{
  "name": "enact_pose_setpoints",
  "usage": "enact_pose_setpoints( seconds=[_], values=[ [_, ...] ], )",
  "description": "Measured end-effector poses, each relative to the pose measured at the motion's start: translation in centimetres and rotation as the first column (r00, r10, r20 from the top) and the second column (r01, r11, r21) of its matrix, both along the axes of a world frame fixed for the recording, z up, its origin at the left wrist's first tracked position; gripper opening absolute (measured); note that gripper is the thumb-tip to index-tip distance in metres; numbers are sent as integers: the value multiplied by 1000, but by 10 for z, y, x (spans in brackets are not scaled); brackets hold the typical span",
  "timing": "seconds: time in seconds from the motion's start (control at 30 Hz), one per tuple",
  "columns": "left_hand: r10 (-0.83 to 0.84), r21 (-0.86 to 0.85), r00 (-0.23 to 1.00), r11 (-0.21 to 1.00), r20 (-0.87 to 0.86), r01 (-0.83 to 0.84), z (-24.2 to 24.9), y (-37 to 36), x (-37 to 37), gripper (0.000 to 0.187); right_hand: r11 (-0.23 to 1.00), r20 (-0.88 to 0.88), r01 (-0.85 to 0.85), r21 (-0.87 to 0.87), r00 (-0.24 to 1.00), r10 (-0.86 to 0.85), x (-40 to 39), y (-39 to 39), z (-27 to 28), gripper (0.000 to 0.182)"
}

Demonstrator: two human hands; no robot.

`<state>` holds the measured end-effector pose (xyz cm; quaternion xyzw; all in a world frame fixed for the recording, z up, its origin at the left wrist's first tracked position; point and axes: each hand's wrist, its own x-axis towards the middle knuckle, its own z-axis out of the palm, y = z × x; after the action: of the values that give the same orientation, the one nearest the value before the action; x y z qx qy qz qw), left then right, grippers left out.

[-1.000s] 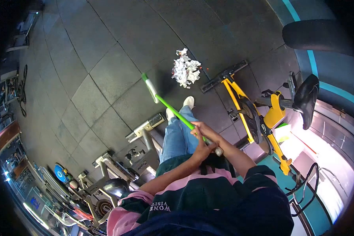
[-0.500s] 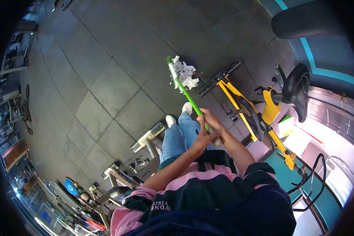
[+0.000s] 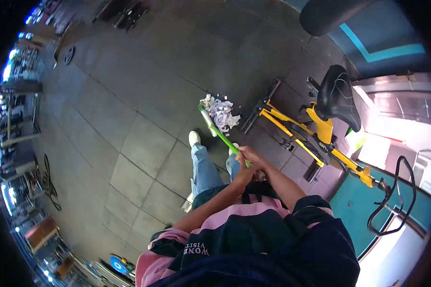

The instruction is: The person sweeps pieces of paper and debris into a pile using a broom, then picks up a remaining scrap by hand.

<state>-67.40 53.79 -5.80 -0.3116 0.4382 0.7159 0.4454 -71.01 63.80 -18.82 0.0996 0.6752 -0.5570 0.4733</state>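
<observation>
Both hands are wrapped around the green handle of a broom (image 3: 226, 141). My right hand (image 3: 252, 157) grips it farther forward, and my left hand (image 3: 244, 176) holds it just behind, close to my waist. The handle slopes forward and left to a narrow green-and-white head (image 3: 207, 119) on the floor. Against the right side of that head lies a pile of crumpled white paper scraps (image 3: 221, 114), with a few small red bits among them. My shoes stand just behind the pile; the right one is partly covered by the handle.
A yellow-and-black exercise bike (image 3: 321, 129) stands close on my right, its foot bar near the scraps. Behind it is a teal panel (image 3: 354, 201). Gym equipment lines the far left, with a blue weight plate (image 3: 119, 263) at lower left. Dark tiles (image 3: 139, 138) cover the floor.
My left foot has stepped forward, and my view has shifted, with the bike's base now nearer. The broom head stays beside the paper pile, both nearer my feet. Both hands keep their hold.
</observation>
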Motion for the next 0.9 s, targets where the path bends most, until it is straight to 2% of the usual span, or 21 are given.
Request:
enact_pose_setpoints(
  seconds=[0.03, 0.07, 0.13, 0.17, 0.2, 0.27, 0.3, 0.33, 0.4, 0.43, 0.47, 0.53, 0.57, 0.6, 0.63, 0.67, 0.73, 0.8, 0.83, 0.87, 0.9],
  values=[
    [-25, 2, 1000, 1000, -12, 25, 8, -5, -7, 101, 1000, -69, -10, 26, 998, 12, -2, 2, 7, 28],
    [-126, 44, 990, 991, -64, 129, 16, -10, -13, 103, 999, -81, 18, 30, 997, -16, -6, 4, 14, 28],
    [-259, 85, 958, 959, -126, 270, 29, -21, -25, 106, 952, 236, 293, -90, 935, -265, -12, 4, 42, 25],
    [-285, 171, 953, 938, -104, 300, 32, -27, -31, 104, 931, -9, 284, -229, 956, -294, -9, 6, 60, 23],
    [-319, 253, 944, 910, -80, 329, 36, -36, -40, 103, 919, -19, 320, -230, 943, -333, -2, 6, 43, 23],
    [-474, 257, 873, 835, -110, 486, 60, -59, -68, 99, 963, -348, 52, -265, 926, -146, 16, 2, -20, 25],
    [-572, 269, 810, 766, -129, 584, 70, -69, -79, 96, 960, -712, -244, -141, 698, 73, 7, 5, -14, 32],
    [-602, 276, 788, 741, -128, 612, 75, -79, -86, 96, 969, -708, -206, -137, 704, 49, 8, -6, 0, 32],
    [-726, 341, 673, 604, -137, 721, 79, -98, -95, 79, 968, -845, -150, 201, 474, 249, 0, -48, 53, 33],
    [-753, 345, 646, 577, -126, 740, 78, -106, -95, 79, 967, -290, 182, 179, 949, -125, -12, -76, 94, 35],
    [-768, 383, 630, 550, -119, 742, 77, -115, -93, 73, 960, -280, 219, 172, 946, -166, -7, -90, 98, 35],
    [-805, 416, 580, 487, -127, 768, 79, -125, -99, 67, 895, -23, 442, -61, 896, -444, -2, -101, 103, 42],
    [-832, 421, 548, 470, -82, 776, 82, -129, -100, 62, 938, -580, 341, -58, 753, -310, 20, -108, 68, 51],
    [-851, 427, 523, 460, -37, 778, 84, -131, -98, 57, 932, -587, 358, -51, 745, -318, 20, -109, 75, 51],
    [-831, 428, 541, 445, -129, 786, 76, -134, -95, 47, 872, -294, 488, -42, 828, -478, 12, -112, 91, 51],
    [-851, 421, 510, 420, -126, 804, 81, -134, -100, 47, 787, 37, 617, -4, 787, -616, 10, -122, 105, 51],
    [-896, 519, 437, 337, -81, 785, 100, -132, -108, 41, 744, 34, 665, 65, 744, -668, 16, -128, 112, 48],
    [-926, 509, 350, 236, -139, 828, 70, -141, -97, 40, 703, -47, 710, 42, 704, -708, 29, -136, 105, 62],
    [-947, 517, 287, 176, -142, 838, 65, -143, -97, 41, 680, -255, 731, 55, 669, -698, 38, -145, 93, 60],
    [-965, 521, 219, 115, -143, 846, 64, -145, -99, 41, 643, -255, 763, 58, 635, -730, 51, -155, 74, 60],
    [-970, 492, 143, 30, -195, 870, 78, -143, -107, 40, 671, -543, 732, 119, 614, -573, 64, -166, 50, 58]
  ],
)
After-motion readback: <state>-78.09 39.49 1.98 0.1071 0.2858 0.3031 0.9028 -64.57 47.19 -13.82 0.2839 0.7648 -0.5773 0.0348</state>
